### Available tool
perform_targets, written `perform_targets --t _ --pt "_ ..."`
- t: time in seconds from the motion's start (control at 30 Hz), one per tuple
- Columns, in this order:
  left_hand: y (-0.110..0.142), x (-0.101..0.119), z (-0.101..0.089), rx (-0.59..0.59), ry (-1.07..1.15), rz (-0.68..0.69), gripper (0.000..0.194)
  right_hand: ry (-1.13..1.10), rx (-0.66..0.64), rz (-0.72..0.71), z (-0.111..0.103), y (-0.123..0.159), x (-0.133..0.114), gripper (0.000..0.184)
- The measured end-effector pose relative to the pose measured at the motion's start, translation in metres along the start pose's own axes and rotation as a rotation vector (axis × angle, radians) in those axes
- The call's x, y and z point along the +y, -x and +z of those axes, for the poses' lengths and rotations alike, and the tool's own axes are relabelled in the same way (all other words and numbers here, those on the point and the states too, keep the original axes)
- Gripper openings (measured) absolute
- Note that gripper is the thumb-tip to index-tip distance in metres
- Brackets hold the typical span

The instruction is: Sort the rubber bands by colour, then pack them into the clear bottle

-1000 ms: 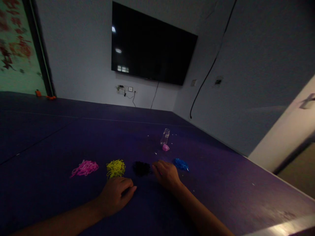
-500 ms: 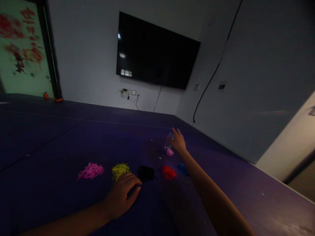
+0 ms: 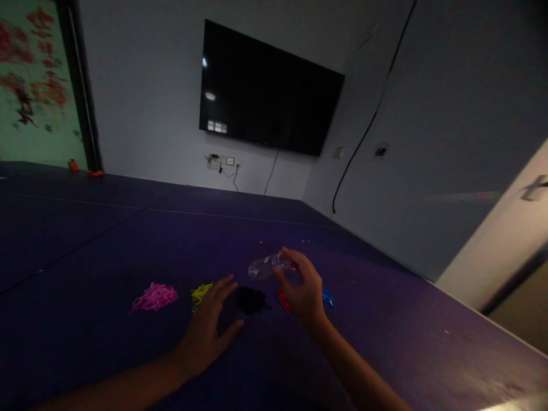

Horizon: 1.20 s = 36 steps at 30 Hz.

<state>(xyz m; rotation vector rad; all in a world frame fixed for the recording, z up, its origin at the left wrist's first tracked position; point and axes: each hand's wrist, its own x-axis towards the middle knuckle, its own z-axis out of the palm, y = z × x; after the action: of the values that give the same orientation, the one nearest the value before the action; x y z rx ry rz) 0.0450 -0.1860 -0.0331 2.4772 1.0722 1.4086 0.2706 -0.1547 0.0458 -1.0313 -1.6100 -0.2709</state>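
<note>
My right hand (image 3: 302,285) grips a clear plastic bottle (image 3: 263,267), tilted on its side above the purple surface, its far end toward the left. My left hand (image 3: 209,317) is open, thumb and fingers apart, holding nothing. It lies beside the black pile (image 3: 252,299) and partly covers the yellow pile of thin loops (image 3: 200,294). Further left is a pink pile of loops (image 3: 154,297). Behind my right hand and wrist, a red pile (image 3: 283,299) and a blue pile (image 3: 327,298) show only in part. A bit of pink shows by my right fingers, mostly hidden.
The purple surface (image 3: 107,240) runs back to the wall, with a few small white specks on it. A black television (image 3: 269,88) hangs there above sockets and cords. A dark cable (image 3: 359,145) hangs at the right. Small orange things (image 3: 94,173) sit at the far left.
My right hand has taken hold of the clear bottle, lifted it and brought it nearer and to the left, tipping it sideways. My left hand has risen slightly and its fingers have spread.
</note>
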Motion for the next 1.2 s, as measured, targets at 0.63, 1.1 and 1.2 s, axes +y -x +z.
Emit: perform_targets --t 0.63,1.1,1.2 --pt "0.003 -0.006 0.002 0.032 0.154 -0.246 0.039 0.014 -0.298 0.272 0.022 0.048 0.015 0.029" --pt "0.001 0.001 -0.006 -0.047 0.223 -0.162 0.035 0.838 -0.565 0.654 -0.021 0.029 0.049 0.035" --pt "0.001 0.001 -0.006 -0.044 0.22 -0.145 0.035 0.855 -0.584 0.73 -0.032 0.03 0.071 0.037"
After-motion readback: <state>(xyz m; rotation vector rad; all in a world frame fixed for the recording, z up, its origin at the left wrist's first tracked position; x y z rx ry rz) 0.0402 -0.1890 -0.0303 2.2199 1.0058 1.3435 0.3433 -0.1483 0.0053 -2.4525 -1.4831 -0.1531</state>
